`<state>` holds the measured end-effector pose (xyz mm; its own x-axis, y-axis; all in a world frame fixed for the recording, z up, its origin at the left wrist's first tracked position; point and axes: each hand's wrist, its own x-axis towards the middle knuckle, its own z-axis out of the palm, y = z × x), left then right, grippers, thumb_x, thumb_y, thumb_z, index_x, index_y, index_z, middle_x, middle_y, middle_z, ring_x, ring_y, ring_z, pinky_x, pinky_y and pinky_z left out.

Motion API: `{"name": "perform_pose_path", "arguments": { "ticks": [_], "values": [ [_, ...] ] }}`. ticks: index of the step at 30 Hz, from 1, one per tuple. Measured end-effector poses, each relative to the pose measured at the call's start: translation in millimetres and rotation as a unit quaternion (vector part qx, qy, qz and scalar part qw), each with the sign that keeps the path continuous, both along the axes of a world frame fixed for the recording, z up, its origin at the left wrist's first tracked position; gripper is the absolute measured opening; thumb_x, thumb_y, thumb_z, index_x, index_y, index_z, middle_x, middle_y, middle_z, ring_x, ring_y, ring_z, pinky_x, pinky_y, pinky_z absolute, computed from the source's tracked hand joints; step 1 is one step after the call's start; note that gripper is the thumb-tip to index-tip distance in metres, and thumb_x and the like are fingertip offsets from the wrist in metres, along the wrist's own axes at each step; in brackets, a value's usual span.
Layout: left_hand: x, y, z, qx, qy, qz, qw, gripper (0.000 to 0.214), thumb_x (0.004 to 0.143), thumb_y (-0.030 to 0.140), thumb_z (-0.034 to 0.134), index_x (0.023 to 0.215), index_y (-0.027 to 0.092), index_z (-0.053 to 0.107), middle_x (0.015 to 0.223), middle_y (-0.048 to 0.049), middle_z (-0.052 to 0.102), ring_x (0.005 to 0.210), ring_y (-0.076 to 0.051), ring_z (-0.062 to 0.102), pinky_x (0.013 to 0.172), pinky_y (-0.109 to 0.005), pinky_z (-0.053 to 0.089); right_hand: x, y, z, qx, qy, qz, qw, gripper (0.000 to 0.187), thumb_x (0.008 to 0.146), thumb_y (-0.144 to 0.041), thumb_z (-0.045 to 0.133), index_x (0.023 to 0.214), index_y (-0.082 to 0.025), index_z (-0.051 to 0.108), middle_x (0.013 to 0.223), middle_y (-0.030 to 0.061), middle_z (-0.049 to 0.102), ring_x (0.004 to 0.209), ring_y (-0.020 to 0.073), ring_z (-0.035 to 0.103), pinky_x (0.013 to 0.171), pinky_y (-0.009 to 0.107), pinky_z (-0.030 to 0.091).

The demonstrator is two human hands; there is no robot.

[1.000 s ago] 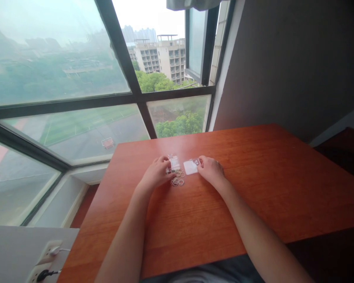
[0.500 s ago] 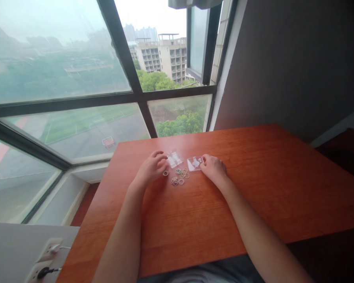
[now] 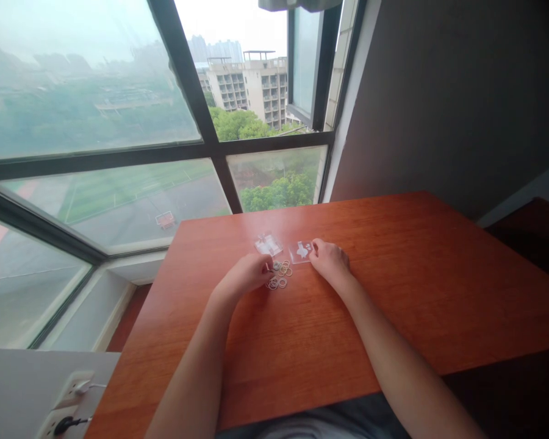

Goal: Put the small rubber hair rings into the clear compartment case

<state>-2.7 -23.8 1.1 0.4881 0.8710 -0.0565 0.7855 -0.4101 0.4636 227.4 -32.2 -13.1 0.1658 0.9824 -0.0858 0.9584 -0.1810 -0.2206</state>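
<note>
Several thin hair-tie-like rings point(image 3: 282, 282), pale and greyish, lie in a small cluster on the table. My left hand point(image 3: 248, 272) is over the left side of this cluster, thumb and fingers pinched together. Whatever is between those fingertips is hidden. To the right, my right hand point(image 3: 332, 258) pinches the right edge of a flat clear plastic case point(image 3: 301, 251) with a white print. Behind the rings rests another clear plastic piece point(image 3: 269, 244), touched by neither hand.
The reddish-brown wooden table point(image 3: 393, 286) reaches to large windows with dark frames point(image 3: 274, 144). A grey wall point(image 3: 421, 110) rises at the right. Sockets with plugs point(image 3: 68, 421) are on the low wall at the lower left.
My left hand has moved right and slightly nearer to me, from beside a lone ring to the cluster, and its fingers have closed. My right hand stays on the case.
</note>
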Motion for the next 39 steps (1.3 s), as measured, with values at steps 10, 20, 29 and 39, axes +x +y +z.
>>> {"name": "perform_pose_path", "arguments": {
  "ticks": [10, 20, 29, 39],
  "values": [
    [8, -1, 13.4, 0.047, -0.041, -0.008, 0.998, 0.023, 0.078, 0.02, 0.051, 0.095, 0.02, 0.066, 0.084, -0.0037, 0.067, 0.067, -0.015, 0.058, 0.061, -0.024, 0.042, 0, 1, -0.3, 0.001, 0.0, 0.002, 1.0, 0.027, 0.091, -0.033, 0.043, 0.109, -0.027, 0.062, 0.099, 0.0078, 0.07, 0.089, 0.0218, 0.064, 0.067, 0.027, 0.039],
    [2, 12, -16.1, 0.151, 0.019, 0.07, 0.986, 0.018, 0.086, 0.029, 0.054, 0.092, 0.022, 0.069, 0.127, -0.0088, 0.053, 0.101, -0.023, 0.061, 0.087, -0.034, 0.048, 2, 2, -8.4, 0.045, 0.024, -0.016, 0.999, 0.026, 0.093, -0.033, 0.042, 0.108, -0.028, 0.063, 0.102, 0.005, 0.069, 0.09, 0.0198, 0.063, 0.068, 0.026, 0.039],
    [9, 12, -18.6, 0.142, -0.023, 0.004, 0.99, 0.02, 0.084, 0.019, 0.051, 0.088, 0.023, 0.07, 0.127, -0.0085, 0.056, 0.1, -0.024, 0.062, 0.09, -0.037, 0.049, 5, 6, -16.2, 0.098, 0.087, 0.022, 0.991, 0.028, 0.088, -0.026, 0.047, 0.111, -0.023, 0.063, 0.105, 0.0039, 0.068, 0.094, 0.018, 0.061, 0.076, 0.025, 0.041],
    [10, 11, -17.5, 0.15, 0.003, -0.013, 0.989, 0.022, 0.087, 0.02, 0.047, 0.092, 0.022, 0.069, 0.13, -0.0092, 0.054, 0.099, -0.022, 0.062, 0.089, -0.035, 0.05, 2, 3, -18.9, 0.107, 0.094, 0.069, 0.987, 0.025, 0.087, -0.024, 0.046, 0.099, -0.024, 0.067, 0.099, 0.003, 0.067, 0.089, 0.0169, 0.06, 0.073, 0.025, 0.04]
  ]
}}
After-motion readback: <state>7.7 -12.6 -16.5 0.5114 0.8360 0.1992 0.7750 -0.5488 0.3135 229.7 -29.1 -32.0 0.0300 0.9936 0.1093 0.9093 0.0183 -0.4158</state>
